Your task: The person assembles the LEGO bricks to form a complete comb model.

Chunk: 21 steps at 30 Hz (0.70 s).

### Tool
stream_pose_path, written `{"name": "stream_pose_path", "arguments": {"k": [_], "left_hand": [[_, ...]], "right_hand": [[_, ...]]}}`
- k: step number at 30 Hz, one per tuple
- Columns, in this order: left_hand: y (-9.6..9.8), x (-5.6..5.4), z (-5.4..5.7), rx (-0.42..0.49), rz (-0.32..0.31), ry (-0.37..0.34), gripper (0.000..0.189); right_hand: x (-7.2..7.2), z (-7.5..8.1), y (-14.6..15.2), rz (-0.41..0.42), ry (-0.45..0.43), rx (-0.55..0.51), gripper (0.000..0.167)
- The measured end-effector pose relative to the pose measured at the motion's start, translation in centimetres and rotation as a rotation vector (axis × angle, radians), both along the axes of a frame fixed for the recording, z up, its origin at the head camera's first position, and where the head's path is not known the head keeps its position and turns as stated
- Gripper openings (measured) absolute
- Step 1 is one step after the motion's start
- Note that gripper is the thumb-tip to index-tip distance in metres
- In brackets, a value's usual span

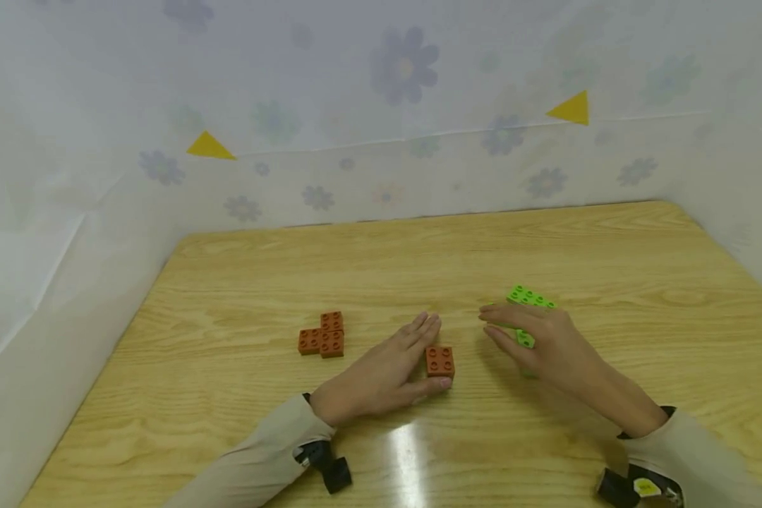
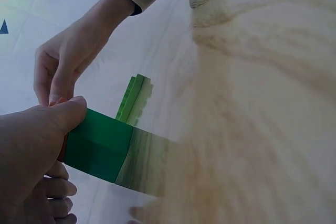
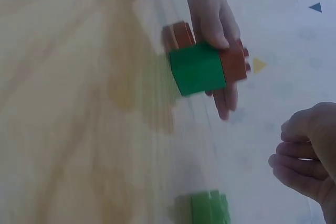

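My left hand [image 1: 387, 370] holds a small stack, its thumb along the near side and its fingers stretched along the far left side. On top of the stack is a reddish-brown toy brick [image 1: 440, 361] with studs. Beneath it, a dark green block [image 3: 198, 69] shows in both wrist views, low against the tabletop; the head view hides it. My right hand [image 1: 546, 346] hovers over light green studded bricks [image 1: 531, 296] with its fingers loosely bent and nothing between them. Part of those bricks is covered by the hand.
Three reddish-brown bricks [image 1: 332, 344] sit together in an L on the left of the wooden table [image 1: 228, 282]. White flower-patterned sheeting [image 1: 355, 99] stands behind and at both sides, with yellow triangles [image 1: 571, 109] on the back one.
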<state>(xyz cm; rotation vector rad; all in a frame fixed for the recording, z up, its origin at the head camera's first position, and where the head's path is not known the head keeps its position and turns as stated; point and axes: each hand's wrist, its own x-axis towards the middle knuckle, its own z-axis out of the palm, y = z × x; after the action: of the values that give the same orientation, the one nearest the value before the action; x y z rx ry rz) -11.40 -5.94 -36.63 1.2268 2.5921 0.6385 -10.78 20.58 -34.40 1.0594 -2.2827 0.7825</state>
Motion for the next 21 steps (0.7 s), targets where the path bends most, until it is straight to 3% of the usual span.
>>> {"name": "stream_pose_path", "arguments": {"k": [4, 7, 10, 13, 21], "left_hand": [[0.0, 0.0, 0.2, -0.007, -0.005, -0.008, 0.086], [-0.1, 0.0, 0.3, -0.018, -0.004, -0.006, 0.087], [0.0, 0.0, 0.3, -0.026, -0.001, -0.015, 0.087], [0.0, 0.0, 0.3, -0.022, 0.001, -0.027, 0.088], [0.1, -0.1, 0.4, -0.021, 0.002, -0.045, 0.087]], "right_hand": [[-1.6, 0.0, 2.6, -0.134, -0.004, 0.061, 0.018], [-2.1, 0.1, 4.3, -0.258, -0.092, 0.127, 0.028], [-2.4, 0.0, 5.5, -0.346, -0.215, 0.199, 0.023], [-2.6, -0.1, 6.2, -0.372, -0.287, 0.252, 0.02], [-2.8, -0.5, 6.5, -0.368, -0.273, 0.325, 0.01]]}}
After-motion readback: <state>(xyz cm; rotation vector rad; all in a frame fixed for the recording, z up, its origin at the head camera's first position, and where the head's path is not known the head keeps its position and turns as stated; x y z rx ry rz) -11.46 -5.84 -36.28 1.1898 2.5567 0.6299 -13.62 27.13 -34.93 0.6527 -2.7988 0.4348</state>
